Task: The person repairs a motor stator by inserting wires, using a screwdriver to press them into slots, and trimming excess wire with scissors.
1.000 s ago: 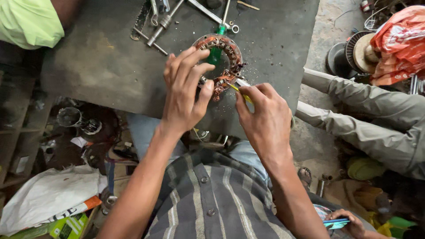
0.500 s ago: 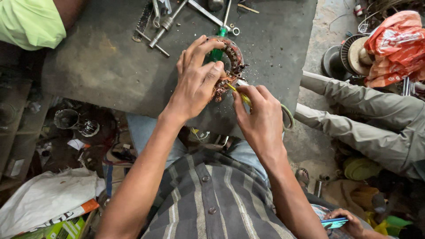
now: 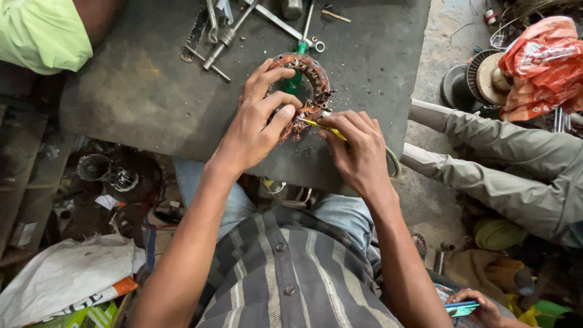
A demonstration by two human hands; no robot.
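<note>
Head view: nearest us is our striped shirt (image 3: 291, 279), then both forearms reaching up to a dark slab (image 3: 139, 91). Our left hand (image 3: 258, 124) is curled half shut, thumb and fingers clamped on the stator (image 3: 303, 85) at its 7 o'clock side. Our right hand (image 3: 358, 149) is closed tight on a thin yellow tool (image 3: 325, 127), tip at the stator's 5 o'clock edge. The stator is a round rust-brown ring of slotted metal with frayed copper winding spilling at its lower rim; it lies flat on the slab, near its 1 o'clock part. The left fingers hide its lower left arc, and we cannot make out the tool's tip. A green-handled screwdriver (image 3: 299, 51) shows through the ring. Beyond, at 11 o'clock, steel wrenches (image 3: 225, 30) lie crossed, cut off by the frame.
</note>
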